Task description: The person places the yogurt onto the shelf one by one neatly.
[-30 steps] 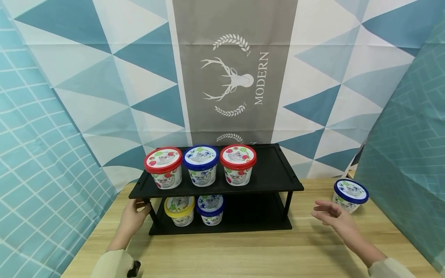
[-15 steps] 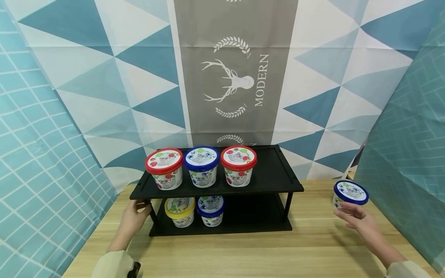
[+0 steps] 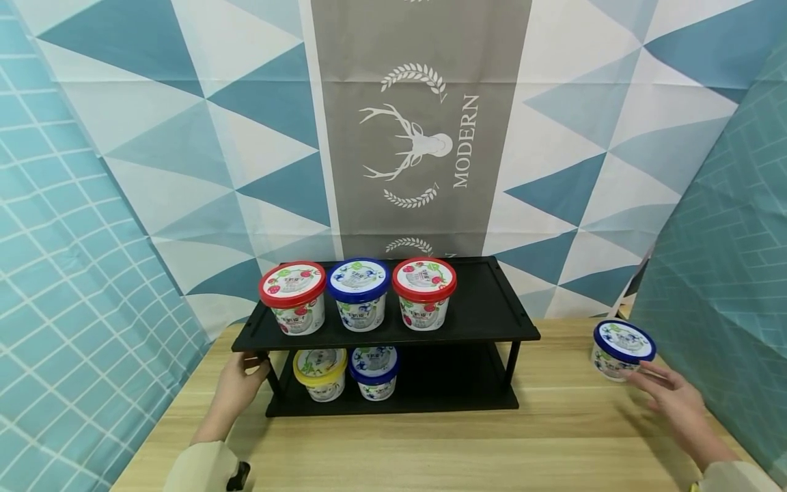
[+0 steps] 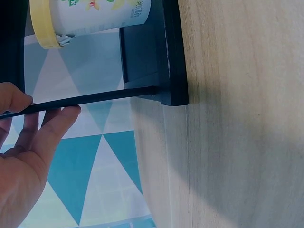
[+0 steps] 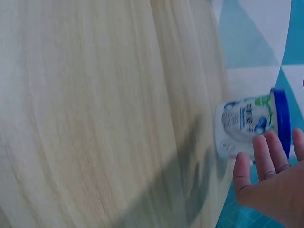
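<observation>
My left hand (image 3: 236,384) pinches the thin left front post (image 4: 95,99) of a black two-tier rack (image 3: 479,294), thumb on one side and fingers on the other. On the right of the table, my right hand (image 3: 675,400) is beside a blue-lidded tub (image 3: 624,345) with its fingers extended. In the right wrist view the fingers (image 5: 263,152) overlap that tub's side; whether they touch it I cannot tell. The rack's top tier bears a red-lidded tub (image 3: 294,301), a blue-lidded tub (image 3: 359,294) and another red-lidded tub (image 3: 424,294).
On the rack's lower tier stand a yellow-lidded tub (image 3: 320,372) and a smaller-looking blue-lidded tub (image 3: 374,372), both at its left. The wooden table (image 3: 393,454) ends at patterned cloth (image 3: 572,137) behind and at both sides.
My right hand has moved rightward, from the left of the lone blue-lidded tub to its right front side. My left hand has kept its place on the rack post.
</observation>
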Motion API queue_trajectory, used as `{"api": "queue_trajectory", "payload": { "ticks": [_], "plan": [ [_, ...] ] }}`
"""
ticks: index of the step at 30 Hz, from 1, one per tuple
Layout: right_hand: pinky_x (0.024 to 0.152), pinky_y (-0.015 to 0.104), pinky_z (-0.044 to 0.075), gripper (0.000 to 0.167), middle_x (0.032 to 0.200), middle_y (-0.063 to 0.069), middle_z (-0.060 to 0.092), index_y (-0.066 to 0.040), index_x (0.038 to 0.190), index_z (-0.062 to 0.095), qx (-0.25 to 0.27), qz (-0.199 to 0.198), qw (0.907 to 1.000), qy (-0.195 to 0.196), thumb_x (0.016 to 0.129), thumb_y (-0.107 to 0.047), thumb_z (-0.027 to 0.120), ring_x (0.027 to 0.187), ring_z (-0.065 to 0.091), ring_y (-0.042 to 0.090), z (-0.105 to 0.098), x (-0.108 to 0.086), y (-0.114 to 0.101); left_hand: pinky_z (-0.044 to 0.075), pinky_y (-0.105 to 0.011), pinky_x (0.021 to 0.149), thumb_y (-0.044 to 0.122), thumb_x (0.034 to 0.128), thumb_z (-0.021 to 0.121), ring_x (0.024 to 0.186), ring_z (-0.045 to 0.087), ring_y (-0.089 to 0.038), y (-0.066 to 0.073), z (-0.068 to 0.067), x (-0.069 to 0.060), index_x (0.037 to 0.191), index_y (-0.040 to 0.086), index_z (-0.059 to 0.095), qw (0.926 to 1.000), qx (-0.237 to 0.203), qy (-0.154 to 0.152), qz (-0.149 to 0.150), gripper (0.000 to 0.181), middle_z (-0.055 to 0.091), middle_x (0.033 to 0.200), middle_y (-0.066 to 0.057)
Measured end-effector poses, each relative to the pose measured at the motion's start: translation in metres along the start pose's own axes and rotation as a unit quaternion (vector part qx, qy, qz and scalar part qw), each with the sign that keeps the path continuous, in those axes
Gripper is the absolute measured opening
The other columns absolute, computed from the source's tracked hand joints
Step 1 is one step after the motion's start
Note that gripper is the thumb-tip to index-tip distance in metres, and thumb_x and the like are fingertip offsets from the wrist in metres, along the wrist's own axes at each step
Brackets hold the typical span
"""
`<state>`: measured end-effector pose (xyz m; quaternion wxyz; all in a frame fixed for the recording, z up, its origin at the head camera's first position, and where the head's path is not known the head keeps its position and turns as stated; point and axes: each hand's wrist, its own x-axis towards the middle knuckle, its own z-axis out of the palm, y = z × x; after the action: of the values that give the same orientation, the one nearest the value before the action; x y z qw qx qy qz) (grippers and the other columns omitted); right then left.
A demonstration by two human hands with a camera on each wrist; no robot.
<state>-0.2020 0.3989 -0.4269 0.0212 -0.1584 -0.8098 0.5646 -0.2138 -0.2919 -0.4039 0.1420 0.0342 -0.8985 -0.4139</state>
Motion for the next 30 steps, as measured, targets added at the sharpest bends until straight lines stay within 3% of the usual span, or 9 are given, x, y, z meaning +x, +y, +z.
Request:
{"api": "queue_trajectory", "payload": {
  "ticks": [5,7,9,12,15,18,21,23,30],
  "plan": [
    [0.065,0.021,0.05,0.079,0.081,-0.035,0.044,-0.018,0.146,0.026,-0.029,0.034,0.9984,0.034,0.084,-0.05,0.063,0.07,0.043,-0.021,-0.005,0.008,0.003,0.053,-0.04,0.082,0.007,0.0925,0.049,0.114,0.053,-0.046,0.0,-0.001,0.0,0.131,0.003,0.04,1.0,0.003,-0.003,-0.005,0.04,0.05,0.124,-0.028],
    [0.064,0.021,0.049,0.091,0.094,-0.017,0.058,-0.012,0.15,0.018,-0.046,0.045,0.997,0.043,0.082,-0.054,0.063,0.069,0.04,-0.02,-0.006,0.013,0.003,0.053,-0.04,0.082,0.007,0.0922,0.049,0.114,0.052,-0.046,0.0,-0.001,0.0,0.131,0.003,0.04,1.0,0.0,-0.002,-0.005,0.04,0.05,0.123,-0.028],
    [0.063,0.021,0.049,0.1,0.116,0.007,0.059,-0.004,0.15,0.01,-0.061,0.052,0.9957,0.047,0.082,-0.056,0.061,0.068,0.038,-0.02,-0.006,0.017,0.002,0.054,-0.039,0.081,0.006,0.0921,0.049,0.113,0.053,-0.046,0.0,-0.001,0.0,0.131,0.003,0.04,1.0,-0.001,-0.001,-0.003,0.04,0.05,0.123,-0.028],
    [0.064,0.024,0.05,0.103,0.143,0.031,0.032,0.0,0.149,0.005,-0.068,0.06,0.9944,0.053,0.083,-0.056,0.06,0.072,0.047,-0.01,-0.006,0.023,0.002,0.054,-0.038,0.079,0.006,0.0917,0.049,0.112,0.053,-0.046,0.0,0.0,0.0,0.131,0.003,0.04,1.0,0.001,0.003,-0.001,0.04,0.051,0.121,-0.028],
    [0.07,0.032,0.051,0.104,0.147,0.035,0.021,0.002,0.148,-0.001,-0.059,0.072,0.9938,0.061,0.084,-0.054,0.059,0.099,0.058,0.023,-0.005,0.028,0.002,0.054,-0.038,0.08,0.006,0.0915,0.049,0.113,0.054,-0.046,0.0,0.001,0.0,0.131,0.003,0.04,1.0,0.002,0.002,-0.005,0.041,0.051,0.122,-0.027],
    [0.081,0.048,0.05,0.108,0.148,0.036,0.013,0.003,0.147,-0.006,-0.045,0.086,0.9929,0.069,0.083,-0.055,0.06,0.128,0.032,0.049,-0.004,0.03,0.003,0.054,-0.041,0.082,0.007,0.0917,0.049,0.114,0.053,-0.045,0.001,0.002,0.001,0.131,0.003,0.039,0.9999,-0.002,-0.002,-0.013,0.041,0.05,0.123,-0.027],
    [0.095,0.059,0.04,0.112,0.15,0.035,0.004,0.002,0.147,-0.009,-0.032,0.094,0.9926,0.07,0.082,-0.056,0.061,0.134,0.022,0.051,-0.003,0.032,0.004,0.053,-0.043,0.084,0.007,0.0922,0.048,0.115,0.052,-0.045,0.001,0.002,0.001,0.132,0.004,0.038,0.9998,-0.005,-0.004,-0.018,0.042,0.049,0.125,-0.027],
    [0.101,0.06,0.035,0.113,0.151,0.033,-0.001,0.002,0.147,-0.011,-0.026,0.097,0.9928,0.066,0.081,-0.057,0.06,0.135,0.02,0.052,-0.003,0.033,0.004,0.053,-0.044,0.084,0.008,0.0926,0.048,0.115,0.052,-0.045,0.001,0.001,0.001,0.133,0.005,0.038,0.9998,-0.006,-0.004,-0.018,0.042,0.049,0.125,-0.026],
    [0.106,0.062,0.025,0.112,0.151,0.031,-0.007,0.002,0.146,-0.011,-0.04,0.096,0.9921,0.07,0.082,-0.056,0.06,0.137,0.012,0.052,0.0,0.037,0.002,0.053,-0.044,0.083,0.006,0.0923,0.05,0.114,0.053,-0.045,0.003,0.001,0.002,0.131,0.004,0.039,0.9999,-0.006,0.003,-0.01,0.04,0.05,0.123,-0.027]
  ]
}}
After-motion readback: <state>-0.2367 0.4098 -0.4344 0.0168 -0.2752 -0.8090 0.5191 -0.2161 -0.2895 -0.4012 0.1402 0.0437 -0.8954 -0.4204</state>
